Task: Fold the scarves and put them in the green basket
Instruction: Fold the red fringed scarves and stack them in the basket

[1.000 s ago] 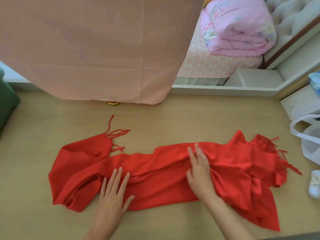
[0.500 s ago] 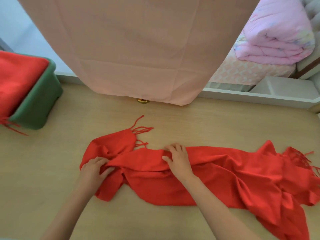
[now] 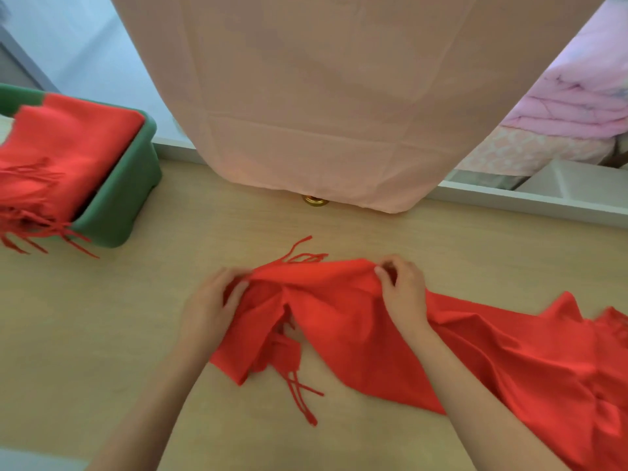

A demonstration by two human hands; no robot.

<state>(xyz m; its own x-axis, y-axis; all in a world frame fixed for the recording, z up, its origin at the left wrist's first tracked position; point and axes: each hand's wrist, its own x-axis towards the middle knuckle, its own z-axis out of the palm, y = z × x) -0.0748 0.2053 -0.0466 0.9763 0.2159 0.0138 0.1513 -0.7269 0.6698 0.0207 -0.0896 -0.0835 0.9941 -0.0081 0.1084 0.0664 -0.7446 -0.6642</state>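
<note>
Pale wooden tabletop [image 3: 85, 334] lies under us, with a peach cloth [image 3: 323, 113] hanging behind it. Our long red fringed woven scarf [image 3: 356, 334] sprawls rumpled across it, well apart from the green plastic basket [image 3: 125, 205] at far left, which holds a folded red scarf [image 3: 68, 154]. Our left hand [image 3: 207, 307] and right hand [image 3: 404, 294] each pinch the scarf's raised upper edge with curled fingers. We judge it light, limp and easily creased, best held at the corners beside the fringe.
</note>
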